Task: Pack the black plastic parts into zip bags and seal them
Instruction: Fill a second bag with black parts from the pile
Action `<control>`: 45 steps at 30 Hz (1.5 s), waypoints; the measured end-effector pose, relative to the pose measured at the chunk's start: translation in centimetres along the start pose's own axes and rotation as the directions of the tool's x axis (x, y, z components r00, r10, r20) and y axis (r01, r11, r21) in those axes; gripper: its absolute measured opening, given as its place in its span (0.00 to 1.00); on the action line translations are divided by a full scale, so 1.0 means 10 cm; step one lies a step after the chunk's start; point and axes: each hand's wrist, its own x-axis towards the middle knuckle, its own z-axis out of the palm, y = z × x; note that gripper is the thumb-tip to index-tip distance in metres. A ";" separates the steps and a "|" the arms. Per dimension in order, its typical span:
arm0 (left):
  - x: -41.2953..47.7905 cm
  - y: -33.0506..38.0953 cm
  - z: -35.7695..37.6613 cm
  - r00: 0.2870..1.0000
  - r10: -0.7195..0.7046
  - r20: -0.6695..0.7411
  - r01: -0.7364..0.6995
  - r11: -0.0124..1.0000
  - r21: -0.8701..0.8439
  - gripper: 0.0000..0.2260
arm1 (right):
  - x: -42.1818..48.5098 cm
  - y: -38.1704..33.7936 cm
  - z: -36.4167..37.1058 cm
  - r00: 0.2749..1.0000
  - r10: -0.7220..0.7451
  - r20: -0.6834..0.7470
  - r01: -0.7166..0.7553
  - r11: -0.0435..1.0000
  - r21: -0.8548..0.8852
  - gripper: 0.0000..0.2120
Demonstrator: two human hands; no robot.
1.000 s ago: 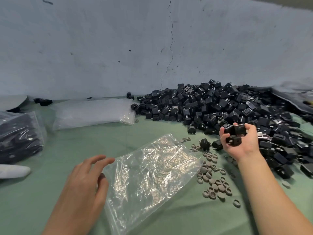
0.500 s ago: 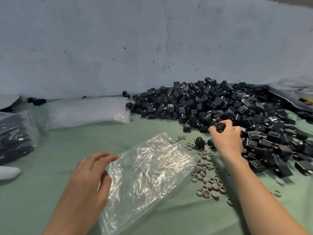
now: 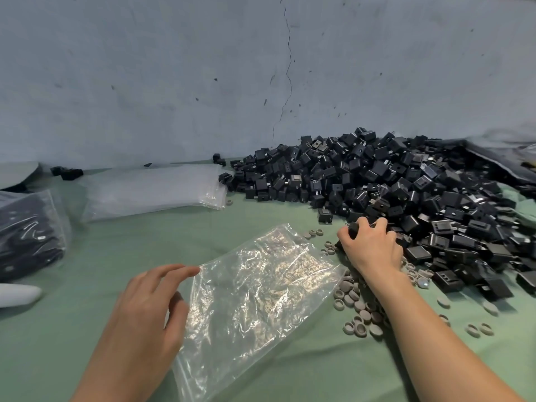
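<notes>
Right hand (image 3: 372, 249), raised with a few pieces a second ago, is now down right of the bag (image 3: 255, 300), curled around more parts (image 3: 391, 181). Left hand (image 3: 148, 314) rests loose and spread at the bag's left edge. The bag looks empty; I'd say gathering continues.

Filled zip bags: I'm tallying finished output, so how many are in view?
1: the filled zip bag lies at the far left, cut off by the frame; others may lie out of view.
</notes>
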 end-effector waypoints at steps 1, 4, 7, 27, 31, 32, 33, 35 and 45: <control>0.00 0.00 0.00 1.000 -0.003 0.004 0.003 1.000 -0.001 0.18 | -0.01 0.00 -0.01 1.000 -0.012 -0.012 0.012 1.000 -0.012 0.25; 0.00 0.00 -0.01 1.000 0.011 0.012 -0.011 1.000 0.007 0.18 | -0.04 -0.05 -0.03 0.997 -0.070 -0.033 0.069 0.997 -0.040 0.25; -0.01 0.00 -0.01 1.000 0.006 0.009 -0.006 1.000 0.013 0.17 | -0.10 -0.14 -0.06 0.990 -0.137 -0.022 0.135 0.990 -0.050 0.23; -0.02 0.03 -0.20 0.990 -0.123 -0.068 0.112 0.983 -0.147 0.19 | -0.14 -0.25 -0.24 0.997 -0.067 -0.036 0.076 0.943 0.323 0.16; 0.07 0.11 -0.19 0.891 -0.452 0.047 0.371 0.665 -0.648 0.15 | -0.18 -0.59 -0.67 0.997 -0.071 -0.002 0.044 0.590 0.806 0.10; 0.11 0.14 -0.19 0.835 -0.531 0.143 0.424 0.456 -0.783 0.12 | -0.28 -0.74 -0.78 0.989 -0.149 0.022 0.051 0.464 0.884 0.09; 0.13 0.18 -0.20 0.775 -0.571 0.270 0.454 0.207 -0.866 0.08 | -0.43 -0.91 -0.89 0.970 -0.241 0.033 0.061 0.372 0.926 0.09; 0.16 0.26 -0.23 0.704 -0.527 0.477 0.448 -0.191 -0.873 0.12 | -0.81 -1.27 -1.03 0.910 -0.415 0.018 0.111 0.285 0.952 0.08; 0.10 0.34 -0.48 0.675 -0.407 0.615 0.230 -0.677 -0.699 0.12 | -2.20 -2.11 -0.89 0.612 -0.788 -0.065 0.585 0.396 0.707 0.16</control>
